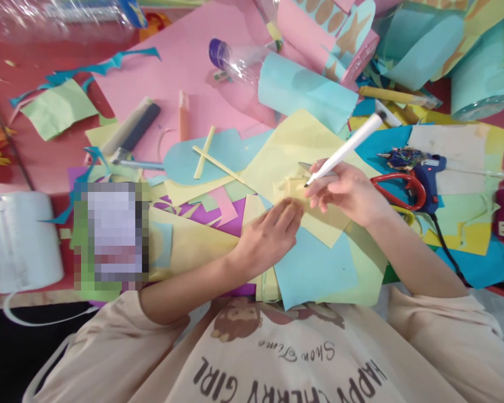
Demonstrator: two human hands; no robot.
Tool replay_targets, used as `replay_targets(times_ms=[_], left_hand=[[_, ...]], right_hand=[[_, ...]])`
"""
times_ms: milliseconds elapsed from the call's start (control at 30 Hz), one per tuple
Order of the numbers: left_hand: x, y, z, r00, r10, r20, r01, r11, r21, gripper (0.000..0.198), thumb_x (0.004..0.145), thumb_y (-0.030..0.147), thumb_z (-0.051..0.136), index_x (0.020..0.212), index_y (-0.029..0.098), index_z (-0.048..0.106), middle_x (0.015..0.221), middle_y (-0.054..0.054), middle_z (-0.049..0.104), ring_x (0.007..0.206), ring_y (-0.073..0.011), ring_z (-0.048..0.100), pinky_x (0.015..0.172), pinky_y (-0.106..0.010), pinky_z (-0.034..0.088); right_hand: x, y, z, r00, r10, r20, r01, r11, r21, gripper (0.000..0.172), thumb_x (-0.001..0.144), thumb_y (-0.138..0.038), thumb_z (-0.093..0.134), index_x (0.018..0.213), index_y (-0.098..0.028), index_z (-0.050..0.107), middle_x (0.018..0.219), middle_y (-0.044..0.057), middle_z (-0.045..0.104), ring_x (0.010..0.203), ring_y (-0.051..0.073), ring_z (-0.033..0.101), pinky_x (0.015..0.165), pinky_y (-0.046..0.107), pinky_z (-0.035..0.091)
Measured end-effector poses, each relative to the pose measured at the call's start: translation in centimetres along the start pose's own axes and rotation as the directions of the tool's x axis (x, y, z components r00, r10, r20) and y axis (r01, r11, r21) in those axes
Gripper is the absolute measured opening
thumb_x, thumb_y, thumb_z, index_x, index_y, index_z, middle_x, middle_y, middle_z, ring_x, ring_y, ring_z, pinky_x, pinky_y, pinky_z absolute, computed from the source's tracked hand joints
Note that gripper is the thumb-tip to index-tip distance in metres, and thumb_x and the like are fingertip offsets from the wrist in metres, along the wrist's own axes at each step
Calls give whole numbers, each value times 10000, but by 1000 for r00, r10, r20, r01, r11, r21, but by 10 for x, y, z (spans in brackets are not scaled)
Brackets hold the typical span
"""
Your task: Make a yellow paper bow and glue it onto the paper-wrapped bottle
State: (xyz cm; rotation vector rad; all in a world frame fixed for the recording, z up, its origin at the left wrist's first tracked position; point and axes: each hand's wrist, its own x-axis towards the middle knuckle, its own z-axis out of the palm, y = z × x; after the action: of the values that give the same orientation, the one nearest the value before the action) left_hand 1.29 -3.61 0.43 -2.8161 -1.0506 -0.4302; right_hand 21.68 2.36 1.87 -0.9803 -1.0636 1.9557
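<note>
My right hand (340, 187) is closed around a white marker pen (348, 145). The pen's dark tip points down to the left, close to a small pale yellow paper piece (293, 184). Fingers together, my left hand (273, 232) grips that piece at its near edge; the thumb is hidden. Beneath lies a larger pale yellow sheet (302, 134), overlapping a light blue sheet (315, 268). A grey pointed blade shows beside my right fingers. Red-handled scissors (403, 190) lie by my right wrist; I cannot tell whether the blade belongs to them.
A blue glue gun (428, 173) with a cable lies right. At the back are a paper-wrapped bottle (306, 87) with a purple cap and pink paper (172, 61). Two crossed yellow strips (210, 154), a cutter (132, 131) and a white case (23, 240) lie left.
</note>
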Motion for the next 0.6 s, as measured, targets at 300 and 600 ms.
replay_targets(times_ms=[300,600], left_hand=[[2,-1,-2,1000,-16,-8,17,999,35,345,813,11,467,1075,114,667,1082,-64,727,1061,-163,689,738,-224,595],[0,-3,-2,1000,2,21,-3,1000,17,304,862,58,484,1095,100,675,1224,-92,700,1100,-179,666,833,-249,587]], right_hand=[[-6,17,10,962,-225,-157,130,877,-463,335,909,-537,545,925,-205,593,684,-33,559,563,80,506,519,222,425],[-9,28,8,937,-328,-122,187,762,-621,142,889,-349,629,872,-209,616,791,6,672,675,125,611,590,258,479]])
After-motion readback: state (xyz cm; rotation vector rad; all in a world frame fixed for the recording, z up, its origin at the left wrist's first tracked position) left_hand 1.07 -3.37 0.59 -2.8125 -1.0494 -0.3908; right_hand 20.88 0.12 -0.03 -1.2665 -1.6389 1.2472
